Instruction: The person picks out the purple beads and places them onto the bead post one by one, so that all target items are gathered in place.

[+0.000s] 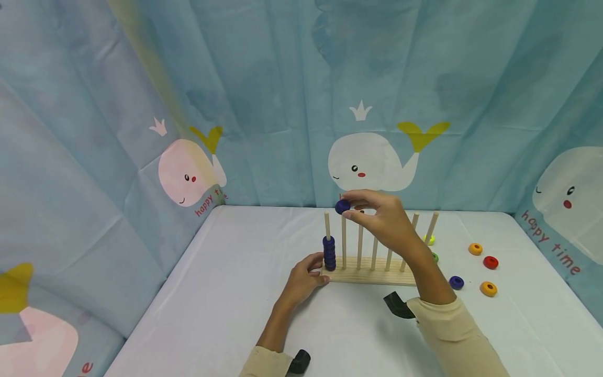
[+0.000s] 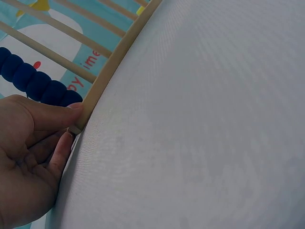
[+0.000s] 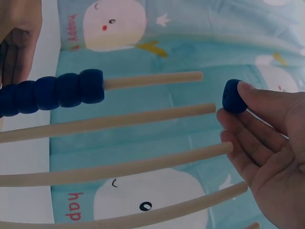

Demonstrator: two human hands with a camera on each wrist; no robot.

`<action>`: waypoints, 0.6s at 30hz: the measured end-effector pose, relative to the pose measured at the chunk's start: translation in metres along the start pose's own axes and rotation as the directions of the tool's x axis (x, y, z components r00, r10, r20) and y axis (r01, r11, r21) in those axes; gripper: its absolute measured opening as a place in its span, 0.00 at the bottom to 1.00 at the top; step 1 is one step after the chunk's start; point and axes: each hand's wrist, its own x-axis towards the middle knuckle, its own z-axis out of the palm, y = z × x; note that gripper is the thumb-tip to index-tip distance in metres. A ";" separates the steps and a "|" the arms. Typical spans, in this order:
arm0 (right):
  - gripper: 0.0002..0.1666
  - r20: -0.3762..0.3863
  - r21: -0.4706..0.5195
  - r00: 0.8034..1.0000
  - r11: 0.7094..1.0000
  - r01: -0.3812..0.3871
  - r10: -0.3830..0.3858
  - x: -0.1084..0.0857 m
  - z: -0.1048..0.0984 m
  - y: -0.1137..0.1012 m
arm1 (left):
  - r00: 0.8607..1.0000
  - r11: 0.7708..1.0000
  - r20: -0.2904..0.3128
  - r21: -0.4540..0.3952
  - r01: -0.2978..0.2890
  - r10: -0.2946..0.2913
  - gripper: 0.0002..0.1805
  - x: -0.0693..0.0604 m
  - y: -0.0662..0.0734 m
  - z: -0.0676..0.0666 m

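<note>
A wooden peg stand (image 1: 367, 277) with a row of upright dowels stands on the white table. Several dark blue beads (image 1: 329, 254) are stacked on its leftmost dowel, whose upper part is bare. My left hand (image 1: 301, 280) grips the left end of the base (image 2: 102, 78) between thumb and fingers. Between thumb and fingertips, my right hand (image 1: 388, 217) pinches one blue bead (image 3: 233, 97). That bead is near the tops of the two leftmost dowels, and in the right wrist view it is apart from the leftmost tip. My right forearm hides part of the stand's right side.
Loose beads lie to the right: orange (image 1: 475, 248), red (image 1: 491, 262), blue (image 1: 456, 283) and another orange one (image 1: 488, 288). A yellow bead (image 1: 430, 240) and a green bead (image 1: 435, 257) are partly hidden near the stand's right end. A whale-print curtain (image 1: 282, 104) surrounds the table.
</note>
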 end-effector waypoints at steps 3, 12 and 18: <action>0.21 0.010 -0.004 1.000 1.000 -0.013 0.013 0.002 0.003 -0.001 | 1.000 1.000 0.001 -0.004 0.008 -0.008 0.36 0.000 0.000 0.000; 0.22 0.032 -0.014 0.999 1.000 -0.022 0.022 0.006 0.011 -0.005 | 1.000 1.000 -0.002 -0.003 0.010 -0.010 0.36 0.000 0.001 0.000; 0.23 0.051 -0.033 0.998 0.999 -0.020 0.022 0.008 0.016 -0.007 | 1.000 1.000 -0.001 0.001 0.002 -0.002 0.36 -0.001 0.002 0.000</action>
